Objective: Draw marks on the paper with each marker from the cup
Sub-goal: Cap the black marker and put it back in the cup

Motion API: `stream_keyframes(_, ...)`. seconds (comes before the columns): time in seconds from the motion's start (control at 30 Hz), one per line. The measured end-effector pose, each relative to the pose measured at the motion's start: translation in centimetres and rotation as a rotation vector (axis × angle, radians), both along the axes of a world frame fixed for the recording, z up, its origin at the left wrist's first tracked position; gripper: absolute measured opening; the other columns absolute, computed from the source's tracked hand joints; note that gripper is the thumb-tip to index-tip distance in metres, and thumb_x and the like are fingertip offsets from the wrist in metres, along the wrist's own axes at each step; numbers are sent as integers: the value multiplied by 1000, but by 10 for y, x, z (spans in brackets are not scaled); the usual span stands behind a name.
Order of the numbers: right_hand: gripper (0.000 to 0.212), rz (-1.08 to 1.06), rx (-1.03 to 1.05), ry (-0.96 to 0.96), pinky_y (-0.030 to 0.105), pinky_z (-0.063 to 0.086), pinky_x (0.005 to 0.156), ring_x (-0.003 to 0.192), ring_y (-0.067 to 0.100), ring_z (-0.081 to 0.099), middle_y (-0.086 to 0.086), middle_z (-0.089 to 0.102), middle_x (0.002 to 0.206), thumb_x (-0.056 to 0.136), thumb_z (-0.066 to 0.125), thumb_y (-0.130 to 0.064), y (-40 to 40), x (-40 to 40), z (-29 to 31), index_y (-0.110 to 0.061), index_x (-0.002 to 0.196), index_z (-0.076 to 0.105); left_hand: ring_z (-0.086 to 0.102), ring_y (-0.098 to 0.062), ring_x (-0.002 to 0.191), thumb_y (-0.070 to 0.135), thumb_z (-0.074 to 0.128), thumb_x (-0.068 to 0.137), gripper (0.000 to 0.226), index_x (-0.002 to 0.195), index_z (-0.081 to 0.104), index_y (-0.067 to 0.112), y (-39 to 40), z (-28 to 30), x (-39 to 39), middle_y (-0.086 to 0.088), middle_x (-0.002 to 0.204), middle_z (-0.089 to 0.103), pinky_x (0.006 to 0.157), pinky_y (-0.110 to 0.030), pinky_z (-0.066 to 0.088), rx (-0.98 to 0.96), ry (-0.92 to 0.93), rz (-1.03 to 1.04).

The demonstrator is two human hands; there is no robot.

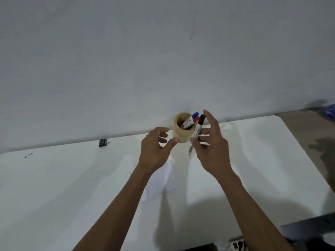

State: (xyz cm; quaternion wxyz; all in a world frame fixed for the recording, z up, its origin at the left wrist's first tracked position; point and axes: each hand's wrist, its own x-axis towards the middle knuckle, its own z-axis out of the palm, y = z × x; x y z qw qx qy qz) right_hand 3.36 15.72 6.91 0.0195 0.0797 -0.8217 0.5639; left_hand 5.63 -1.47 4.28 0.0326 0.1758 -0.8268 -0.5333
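Note:
A tan wooden cup (182, 135) stands at the far edge of the white table (72, 178), against the wall. A blue-capped marker (194, 115) and a red-capped marker (196, 119) lean inside it. My right hand (212, 147) holds a black-capped marker (197, 130) between thumb and fingers, tilted, just right of the cup, cap up. To the cup's left hovers my left hand (154, 149), fingers curled and apart, the thumb tip near the cup's base. A white sheet of paper (161, 182) lies on the table beneath my left wrist, partly hidden.
A small dark clip (102, 142) sits at the table's back edge on the left. Small dark specks (28, 155) lie further left. A white power strip (237, 243) shows at the near edge. Brown floor and a blue object (330, 110) lie beyond the table's right side.

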Motion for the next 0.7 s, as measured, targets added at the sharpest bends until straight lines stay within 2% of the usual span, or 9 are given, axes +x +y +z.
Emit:
stream_keyframes(0.1, 70, -98, -60, 70, 8, 52, 68, 80, -2, 73, -12, 69, 100, 92, 70, -5, 11, -40, 1, -37, 145, 38, 64, -13, 103, 35, 82, 81, 62, 133, 54, 18, 20, -12, -25, 0, 126, 64, 76, -12, 44, -54, -26, 18)
stream_keyframes(0.23, 44, -189, -156, 151, 13, 52, 72, 77, 7, 74, 4, 75, 93, 98, 66, -17, 12, -86, -3, -26, 135, 44, 57, -18, 125, 39, 83, 78, 83, 146, 41, 19, 44, -23, -53, -3, 144, 52, 102, -36, 50, -79, -68, 67)
stream_keyframes(0.27, 39, -193, -156, 160, 12, 50, 73, 77, 8, 73, 3, 75, 88, 99, 64, -19, 11, -95, -5, -24, 132, 46, 55, -17, 126, 39, 84, 78, 84, 147, 41, 18, 49, -23, -58, -4, 145, 52, 103, -35, 48, -86, -62, 79)
stream_keyframes(0.37, 34, -145, -130, 160, 12, 52, 75, 77, 11, 73, 3, 76, 84, 99, 64, -22, 7, -112, -16, -19, 129, 48, 54, -17, 118, 28, 84, 79, 70, 138, 51, 10, 63, -20, -69, -8, 135, 60, 93, -27, 41, -108, 3, 83)
stream_keyframes(0.47, 32, -93, -108, 148, 19, 58, 77, 79, 12, 76, 4, 78, 86, 99, 65, -21, 5, -121, -29, -16, 127, 50, 59, -20, 119, 28, 85, 78, 68, 135, 53, 12, 68, -21, -73, 11, 122, 60, 96, -31, 48, -87, 30, 112)
stream_keyframes(0.53, 32, -69, -95, 140, 17, 59, 76, 79, 12, 76, 5, 79, 89, 99, 65, -21, 4, -125, -35, -16, 126, 51, 61, -6, 107, 34, 84, 75, 65, 132, 55, 20, 68, -26, -72, 28, 112, 56, 95, -34, 54, -76, 51, 120)
stream_keyframes(0.6, 30, -50, -88, 127, 11, 56, 75, 80, 11, 75, 5, 79, 92, 98, 66, -20, 3, -126, -38, -15, 124, 53, 57, 14, 95, 36, 83, 74, 59, 125, 54, 37, 67, -29, -71, 45, 100, 55, 90, -30, 54, -69, 64, 120)
stream_keyframes(0.67, 24, -47, -91, 119, 6, 54, 73, 83, 7, 74, 2, 77, 93, 97, 68, -18, 3, -126, -41, -12, 119, 58, 54, 26, 94, 34, 83, 75, 59, 116, 47, 56, 67, -27, -70, 56, 97, 53, 88, -22, 50, -63, 68, 120)
stream_keyframes(0.7, 21, -50, -93, 114, 5, 53, 72, 83, 4, 72, -1, 75, 93, 97, 68, -17, 3, -125, -43, -10, 115, 61, 52, 29, 96, 32, 83, 76, 61, 116, 46, 59, 67, -27, -69, 59, 99, 51, 88, -19, 49, -59, 66, 117)
